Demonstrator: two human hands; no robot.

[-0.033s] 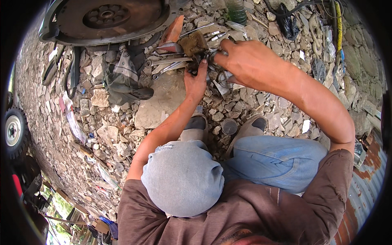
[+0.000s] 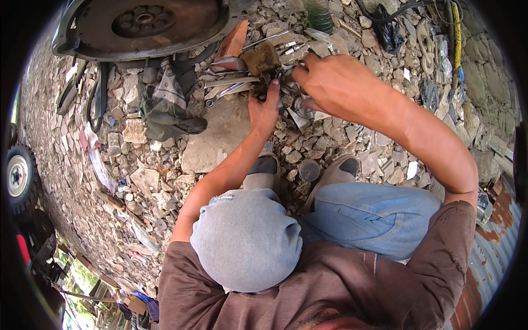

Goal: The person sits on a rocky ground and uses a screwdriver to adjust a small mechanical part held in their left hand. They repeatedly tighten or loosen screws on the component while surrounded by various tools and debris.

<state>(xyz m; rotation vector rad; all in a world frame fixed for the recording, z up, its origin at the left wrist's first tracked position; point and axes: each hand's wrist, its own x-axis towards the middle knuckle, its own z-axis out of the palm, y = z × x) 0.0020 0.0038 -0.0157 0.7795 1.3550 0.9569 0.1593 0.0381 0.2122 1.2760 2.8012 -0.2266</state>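
My left hand (image 2: pixel 264 107) is closed on a small dark metal part (image 2: pixel 265 81), its thumb raised along the near side. My right hand (image 2: pixel 341 88) reaches over from the right with curled fingers at the same part; what its fingertips grip is hidden. Just beyond them is a worn brownish block (image 2: pixel 257 56). Spanners (image 2: pixel 225 93) lie to the left, with small metal tools (image 2: pixel 292 48) behind my hands and a reddish brick piece (image 2: pixel 234 38) at the back.
A large round metal housing (image 2: pixel 88 30) fills the upper left above dark cloth (image 2: pixel 170 110). A green bottle (image 2: pixel 319 16) and hoses (image 2: pixel 456 38) lie behind. Rubble (image 2: pixel 137 176) surrounds my feet. A tyre (image 2: pixel 19 181) is far left, a rusty corrugated sheet (image 2: pixel 492 247) at right.
The fingers of my right hand have shifted very slightly at the part. Everything else looks the same.
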